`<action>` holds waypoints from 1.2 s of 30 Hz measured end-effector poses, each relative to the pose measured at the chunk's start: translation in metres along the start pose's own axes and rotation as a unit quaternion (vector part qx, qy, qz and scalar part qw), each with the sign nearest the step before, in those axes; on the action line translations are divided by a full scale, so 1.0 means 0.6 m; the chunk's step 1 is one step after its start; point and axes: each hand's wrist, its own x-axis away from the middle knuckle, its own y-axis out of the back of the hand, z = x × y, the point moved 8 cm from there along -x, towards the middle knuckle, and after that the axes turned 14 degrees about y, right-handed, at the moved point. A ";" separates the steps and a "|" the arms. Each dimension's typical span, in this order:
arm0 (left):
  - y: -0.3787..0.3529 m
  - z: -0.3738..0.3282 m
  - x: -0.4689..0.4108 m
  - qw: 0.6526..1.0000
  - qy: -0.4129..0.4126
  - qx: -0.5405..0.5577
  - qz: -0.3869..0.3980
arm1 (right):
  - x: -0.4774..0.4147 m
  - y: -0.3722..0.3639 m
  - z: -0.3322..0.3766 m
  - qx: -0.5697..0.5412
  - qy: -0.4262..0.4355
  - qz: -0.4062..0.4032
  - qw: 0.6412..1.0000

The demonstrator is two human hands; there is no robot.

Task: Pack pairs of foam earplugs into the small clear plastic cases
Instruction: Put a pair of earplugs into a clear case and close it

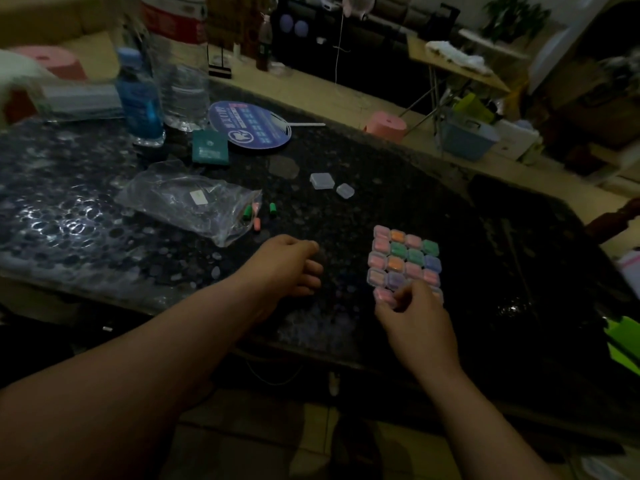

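- Right grip (415,320): fingers curl at the near row of the filled cases (403,258); a pinch cannot be told.
- Left grip (291,265) lies loosely curled on the worktop (381,161).
- Filled cases: clear, 4 across, pink, orange, green, purple inside.
- 2 empty cases (322,180) beyond.

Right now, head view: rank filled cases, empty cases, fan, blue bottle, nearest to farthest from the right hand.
1. Filled cases: front right, directly at the right hand.
2. Empty cases: mid-table, beyond the grid.
3. Fan: far side, centre-left.
4. Blue bottle: far left.
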 end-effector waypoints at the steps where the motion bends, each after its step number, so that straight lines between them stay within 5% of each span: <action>1: 0.004 -0.001 0.000 1.000 0.000 0.006 -0.004 | 0.002 -0.003 -0.005 0.008 -0.005 0.002 1.000; 14: 0.000 -0.009 0.014 1.000 -0.003 0.003 -0.018 | -0.001 -0.026 0.017 0.107 0.022 -0.011 0.994; 27: -0.005 -0.015 0.006 0.999 0.001 0.046 -0.014 | -0.020 0.007 0.065 0.011 0.082 -0.066 0.994; 36: 0.013 -0.046 -0.016 0.986 -0.013 0.161 -0.034 | -0.180 -0.010 0.122 0.008 0.163 -0.039 0.986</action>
